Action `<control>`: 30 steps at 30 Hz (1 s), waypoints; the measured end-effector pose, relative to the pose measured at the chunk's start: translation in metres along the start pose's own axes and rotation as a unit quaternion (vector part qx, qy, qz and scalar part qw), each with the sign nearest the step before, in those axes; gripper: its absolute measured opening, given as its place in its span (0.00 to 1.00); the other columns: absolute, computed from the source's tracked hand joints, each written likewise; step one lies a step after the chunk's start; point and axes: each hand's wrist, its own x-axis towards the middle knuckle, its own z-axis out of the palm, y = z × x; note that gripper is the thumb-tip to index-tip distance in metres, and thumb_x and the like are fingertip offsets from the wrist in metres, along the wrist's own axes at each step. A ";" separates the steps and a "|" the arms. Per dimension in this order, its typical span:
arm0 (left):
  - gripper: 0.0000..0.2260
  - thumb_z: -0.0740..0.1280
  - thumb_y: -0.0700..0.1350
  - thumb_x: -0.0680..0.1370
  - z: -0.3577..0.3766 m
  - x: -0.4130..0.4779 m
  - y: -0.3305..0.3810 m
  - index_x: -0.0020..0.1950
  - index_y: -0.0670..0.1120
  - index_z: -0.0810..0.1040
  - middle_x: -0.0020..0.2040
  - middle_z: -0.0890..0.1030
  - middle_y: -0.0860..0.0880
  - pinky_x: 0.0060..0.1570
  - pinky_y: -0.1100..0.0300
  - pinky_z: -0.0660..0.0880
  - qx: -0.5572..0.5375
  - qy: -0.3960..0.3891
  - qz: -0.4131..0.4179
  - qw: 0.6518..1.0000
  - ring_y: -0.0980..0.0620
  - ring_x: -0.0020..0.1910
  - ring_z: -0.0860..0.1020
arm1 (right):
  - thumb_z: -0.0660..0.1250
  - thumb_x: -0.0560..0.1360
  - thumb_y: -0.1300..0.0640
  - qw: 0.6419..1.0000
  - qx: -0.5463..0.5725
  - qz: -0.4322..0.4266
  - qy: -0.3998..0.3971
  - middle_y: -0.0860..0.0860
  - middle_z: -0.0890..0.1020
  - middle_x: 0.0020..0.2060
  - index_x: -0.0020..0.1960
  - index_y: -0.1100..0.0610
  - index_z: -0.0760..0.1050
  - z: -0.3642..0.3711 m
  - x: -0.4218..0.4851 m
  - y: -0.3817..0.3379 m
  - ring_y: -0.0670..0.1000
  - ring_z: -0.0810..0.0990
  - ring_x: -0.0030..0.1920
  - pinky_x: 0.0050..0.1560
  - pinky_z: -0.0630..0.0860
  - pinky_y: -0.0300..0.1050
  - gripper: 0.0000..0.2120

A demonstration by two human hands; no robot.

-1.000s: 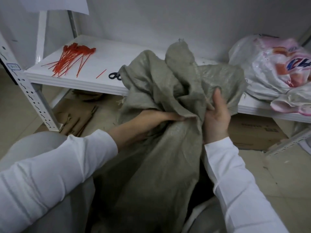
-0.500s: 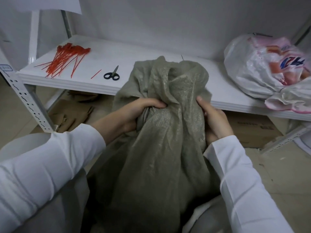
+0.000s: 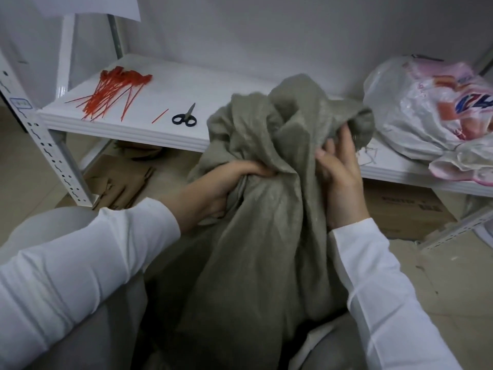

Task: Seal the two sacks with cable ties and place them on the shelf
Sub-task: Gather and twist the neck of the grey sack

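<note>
White walls and a white metal shelf back a sealing job under way at floor level. One grey-green woven sack stands on the floor in front of the shelf, close against the person, its crumpled mouth rising above the shelf's front edge. Two bare hands in white sleeves work its top. The left hand grips the gathered neck, fingers curled tight into the cloth. The right hand reaches up the other side, its fingers pressed together and hooked over a fold near the mouth, their tips buried in the fabric.

A second sack, white plastic with pink and blue print, lies on its side on the right end of the shelf; whether it is tied cannot be told from this angle. On the left end lies one loose heap of red cable ties, too tangled to count. One single red tie lies apart from the heap, just beside one pair of black-handled scissors.

Beneath the shelf, flattened cardboard lies on the floor at left and one brown cardboard box sits at right. One sheet of paper hangs at the top left.
</note>
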 end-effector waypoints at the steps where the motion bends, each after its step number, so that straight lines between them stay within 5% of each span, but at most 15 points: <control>1: 0.07 0.66 0.36 0.71 -0.001 0.000 0.007 0.45 0.43 0.82 0.41 0.85 0.47 0.37 0.62 0.80 -0.024 0.013 0.022 0.999 0.52 0.39 0.84 | 0.69 0.71 0.59 0.999 -0.015 0.009 0.030 0.55 0.71 0.70 0.77 0.54 0.56 -0.007 0.001 -0.001 0.52 0.74 0.67 0.68 0.70 0.51 0.38; 5: 0.10 0.65 0.34 0.69 -0.010 0.003 0.016 0.36 0.43 0.86 0.39 0.85 0.46 0.36 0.61 0.80 -0.071 0.018 0.075 0.995 0.51 0.37 0.84 | 0.77 0.59 0.44 0.987 -0.125 0.087 0.042 0.49 0.81 0.59 0.70 0.53 0.67 -0.016 -0.004 0.005 0.48 0.80 0.60 0.62 0.74 0.49 0.43; 8: 0.11 0.62 0.39 0.69 -0.012 0.006 0.005 0.40 0.41 0.86 0.43 0.85 0.44 0.44 0.57 0.81 -0.076 -0.041 0.042 0.995 0.49 0.42 0.83 | 0.77 0.53 0.46 0.974 -0.179 0.132 -0.031 0.48 0.84 0.52 0.64 0.57 0.71 0.001 -0.015 0.021 0.47 0.82 0.55 0.58 0.76 0.46 0.42; 11: 0.14 0.60 0.43 0.70 -0.013 0.005 0.000 0.39 0.41 0.85 0.43 0.85 0.44 0.46 0.59 0.81 -0.079 -0.075 0.003 0.994 0.50 0.44 0.83 | 0.81 0.52 0.51 0.966 -0.185 0.171 -0.061 0.49 0.85 0.49 0.53 0.55 0.80 0.017 -0.026 0.039 0.48 0.83 0.54 0.60 0.77 0.49 0.30; 15: 0.11 0.61 0.37 0.77 -0.005 0.002 0.006 0.42 0.41 0.83 0.40 0.85 0.46 0.41 0.62 0.81 0.002 -0.034 -0.007 0.999 0.52 0.39 0.83 | 0.84 0.51 0.50 0.968 -0.175 0.180 0.021 0.48 0.86 0.49 0.53 0.56 0.81 0.012 -0.020 0.050 0.48 0.83 0.53 0.60 0.77 0.51 0.33; 19: 0.03 0.66 0.41 0.77 0.000 0.005 0.001 0.46 0.46 0.80 0.39 0.84 0.54 0.34 0.68 0.78 0.098 0.139 0.044 0.984 0.61 0.35 0.82 | 0.83 0.54 0.58 0.975 -0.182 0.084 0.096 0.51 0.85 0.50 0.52 0.59 0.81 0.004 -0.001 0.062 0.50 0.83 0.54 0.61 0.77 0.55 0.27; 21: 0.07 0.71 0.46 0.74 -0.003 0.005 -0.002 0.50 0.46 0.80 0.43 0.83 0.56 0.36 0.71 0.76 0.128 0.193 0.056 0.971 0.65 0.37 0.81 | 0.81 0.53 0.57 0.967 -0.202 0.051 0.143 0.50 0.85 0.49 0.51 0.58 0.80 -0.001 0.005 0.066 0.49 0.83 0.53 0.59 0.78 0.55 0.28; 27: 0.24 0.78 0.55 0.62 -0.012 -0.004 -0.003 0.54 0.47 0.81 0.51 0.84 0.53 0.56 0.56 0.76 0.137 0.123 -0.002 0.983 0.54 0.52 0.82 | 0.80 0.52 0.57 0.952 -0.193 0.024 0.235 0.52 0.84 0.50 0.54 0.60 0.77 -0.018 0.016 0.070 0.49 0.83 0.53 0.59 0.78 0.55 0.31; 30: 0.15 0.75 0.49 0.69 -0.018 -0.007 0.003 0.52 0.45 0.81 0.52 0.83 0.53 0.60 0.56 0.75 0.164 0.080 0.018 0.983 0.54 0.54 0.80 | 0.80 0.55 0.62 0.943 -0.156 0.016 0.293 0.52 0.83 0.53 0.58 0.61 0.73 -0.027 0.020 0.062 0.49 0.82 0.55 0.63 0.76 0.53 0.33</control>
